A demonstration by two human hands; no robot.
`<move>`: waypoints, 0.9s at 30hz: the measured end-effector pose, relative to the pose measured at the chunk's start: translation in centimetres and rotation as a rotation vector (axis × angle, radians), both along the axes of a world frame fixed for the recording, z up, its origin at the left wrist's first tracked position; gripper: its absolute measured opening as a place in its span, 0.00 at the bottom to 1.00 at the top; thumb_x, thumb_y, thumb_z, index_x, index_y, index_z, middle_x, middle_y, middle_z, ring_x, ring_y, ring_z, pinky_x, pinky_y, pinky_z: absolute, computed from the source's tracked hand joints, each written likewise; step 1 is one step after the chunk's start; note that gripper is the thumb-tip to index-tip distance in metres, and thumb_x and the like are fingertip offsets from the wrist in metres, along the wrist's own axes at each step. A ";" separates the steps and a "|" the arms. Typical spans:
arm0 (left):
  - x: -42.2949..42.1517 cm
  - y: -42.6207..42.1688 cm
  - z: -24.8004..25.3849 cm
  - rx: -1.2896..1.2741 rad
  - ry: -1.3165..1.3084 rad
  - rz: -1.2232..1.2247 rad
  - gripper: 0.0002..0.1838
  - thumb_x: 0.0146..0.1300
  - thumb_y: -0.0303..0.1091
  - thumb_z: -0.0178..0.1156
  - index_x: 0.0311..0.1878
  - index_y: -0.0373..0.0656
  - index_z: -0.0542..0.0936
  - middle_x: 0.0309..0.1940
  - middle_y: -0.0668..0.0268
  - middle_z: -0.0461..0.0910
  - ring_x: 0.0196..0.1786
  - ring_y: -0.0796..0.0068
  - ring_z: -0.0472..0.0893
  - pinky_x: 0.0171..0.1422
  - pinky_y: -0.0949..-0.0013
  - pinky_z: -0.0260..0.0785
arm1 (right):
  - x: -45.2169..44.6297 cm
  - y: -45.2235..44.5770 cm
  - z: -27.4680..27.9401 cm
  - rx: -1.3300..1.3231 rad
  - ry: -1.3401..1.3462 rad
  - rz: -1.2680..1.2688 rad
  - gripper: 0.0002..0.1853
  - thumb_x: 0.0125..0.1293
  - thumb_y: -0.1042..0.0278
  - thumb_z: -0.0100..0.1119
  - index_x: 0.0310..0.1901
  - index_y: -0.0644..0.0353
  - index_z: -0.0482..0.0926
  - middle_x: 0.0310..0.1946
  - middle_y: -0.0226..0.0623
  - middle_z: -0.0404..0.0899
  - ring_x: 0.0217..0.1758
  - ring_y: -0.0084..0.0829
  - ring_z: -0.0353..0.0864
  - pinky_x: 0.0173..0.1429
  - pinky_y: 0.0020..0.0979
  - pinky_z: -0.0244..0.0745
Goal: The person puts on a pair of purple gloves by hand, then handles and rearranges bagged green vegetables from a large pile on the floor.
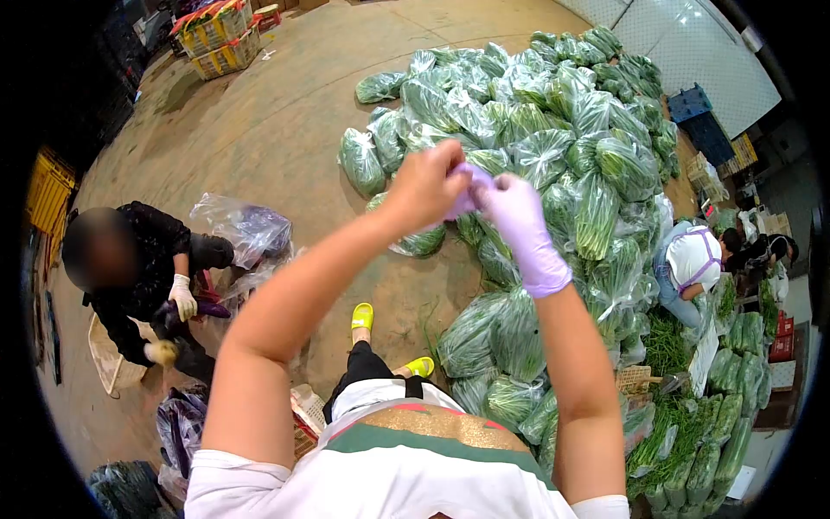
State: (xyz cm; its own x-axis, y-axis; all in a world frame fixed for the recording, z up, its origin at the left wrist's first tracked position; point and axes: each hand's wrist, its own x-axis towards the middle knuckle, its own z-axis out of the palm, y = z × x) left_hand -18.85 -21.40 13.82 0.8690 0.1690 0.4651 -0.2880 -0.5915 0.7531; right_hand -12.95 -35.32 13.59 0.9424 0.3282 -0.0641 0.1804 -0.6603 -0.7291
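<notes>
Head view. Left hand [428,183]: bare, one; fingers closed in a pinch on a limp lavender glove [468,189]. Right hand [516,216]: one, sheathed in a matching glove to the wrist; thumb and fingers pinch the same loose piece from the other side. The glove hangs between the two hands, raised before the body; the double grip presumably keeps thin, floppy material under control. Clear plastic bags of long green vegetables [596,216]: many, heaped on the concrete floor [328,112], apparently leaning together for mutual support. Slatted crates [216,43]: stacked, probably to save floor. Co-worker [156,268], left: dark-sleeved, gloved, with an eggplant [211,309] at one hand.
</notes>
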 end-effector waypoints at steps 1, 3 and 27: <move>-0.7 -0.6 -1.2 -0.025 0.050 0.032 0.08 0.52 0.30 0.57 0.31 0.35 0.71 0.19 0.63 0.71 0.23 0.74 0.70 0.28 0.70 0.64 | -0.3 -0.1 -1.4 -0.005 0.050 -0.004 0.21 0.50 0.50 0.56 0.27 0.65 0.78 0.24 0.51 0.77 0.30 0.42 0.79 0.35 0.35 0.71; -2.0 -1.5 -3.5 -0.050 0.114 0.063 0.09 0.51 0.30 0.58 0.31 0.35 0.71 0.19 0.62 0.71 0.23 0.74 0.70 0.28 0.70 0.64 | -1.6 -0.1 -3.4 -0.001 0.108 -0.008 0.18 0.50 0.53 0.54 0.23 0.64 0.78 0.20 0.49 0.76 0.27 0.45 0.77 0.32 0.38 0.70; -3.9 -1.1 -14.7 -1.760 0.677 -0.236 0.08 0.60 0.39 0.48 0.36 0.47 0.71 0.25 0.72 0.75 0.23 0.81 0.74 0.19 0.77 0.62 | -5.7 -1.5 -10.8 1.339 1.387 0.161 0.13 0.62 0.58 0.51 0.33 0.61 0.73 0.22 0.27 0.72 0.19 0.17 0.65 0.23 0.18 0.59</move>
